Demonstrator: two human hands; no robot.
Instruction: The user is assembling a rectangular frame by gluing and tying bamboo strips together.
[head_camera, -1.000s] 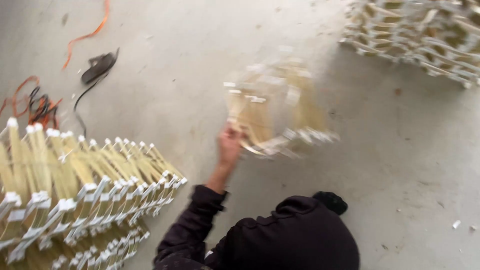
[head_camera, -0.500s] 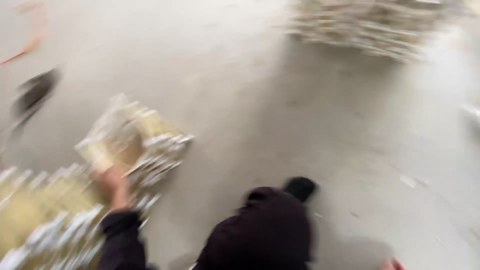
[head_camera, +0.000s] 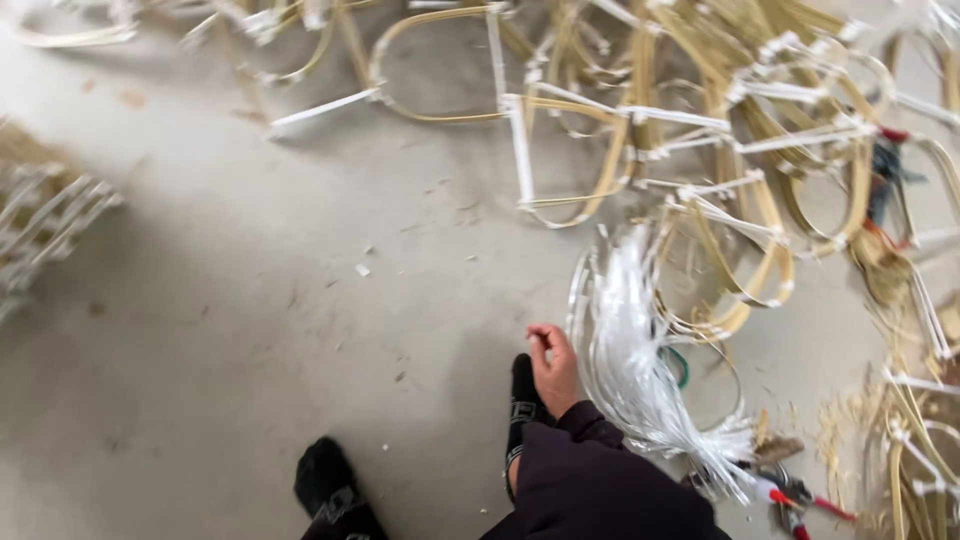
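Nearest the camera, two feet in black footwear stand on the concrete floor: one shoe at the bottom edge, the other shoe just behind the hand. Only one hand is in view, in a dark sleeve; which hand it is cannot be told with certainty, though it reads as the right. Its fingers are curled loosely together and clamp on nothing visible. The other hand is out of view.

Just beside the hand, on its right, lies one bundle of white plastic strips, fanned at the far end and gathered at the near end. It rests on the floor, apart from the hand but close to it. A clean pick-up would, in my judgement, call for closing the fingers around the gathered end, where the strips lie tight, rather than around the loose fan.

At the bottom right edge lies one pair of red-handled pliers, touching the gathered end of the bundle.

Farther out, a heap of bent bamboo frames with white bindings covers the far right of the floor; they overlap too much to count. One second stack of frames lies blurred at the left edge.
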